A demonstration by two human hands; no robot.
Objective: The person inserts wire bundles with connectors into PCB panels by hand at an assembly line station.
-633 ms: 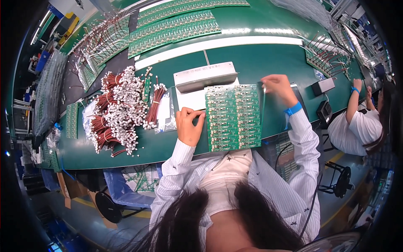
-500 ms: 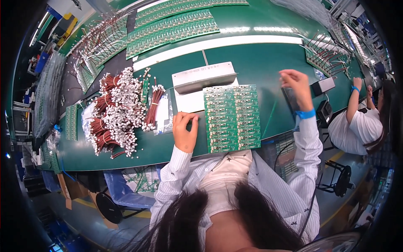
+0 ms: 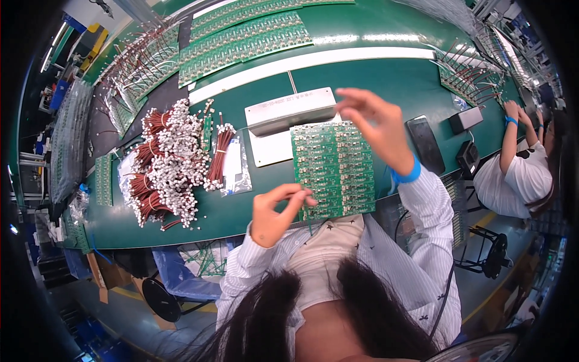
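A green circuit board panel (image 3: 333,175), with two columns of small boards, lies at the table's front edge before me. My left hand (image 3: 274,214) is at its lower left, thumb and forefinger pinched on a thin green strip (image 3: 310,225) that hangs past the panel's edge. Over the panel's upper right corner my right hand (image 3: 380,130) hovers, fingers apart and nothing visible in them. Behind the panel stands a silver metal fixture (image 3: 291,110) with a white base plate (image 3: 271,149), partly covered by the panel.
Bundles of brown wires with white connectors (image 3: 169,163) pile up at left, beside a smaller bundle (image 3: 222,154). A black phone (image 3: 426,145) and grey box (image 3: 465,119) lie at right. Board panels (image 3: 241,45) line the back. Another person (image 3: 512,175) sits at far right.
My right hand has swung left from the table's right side to the panel's upper corner, uncovering the phone. My left hand has moved down and right, onto the panel's lower left edge.
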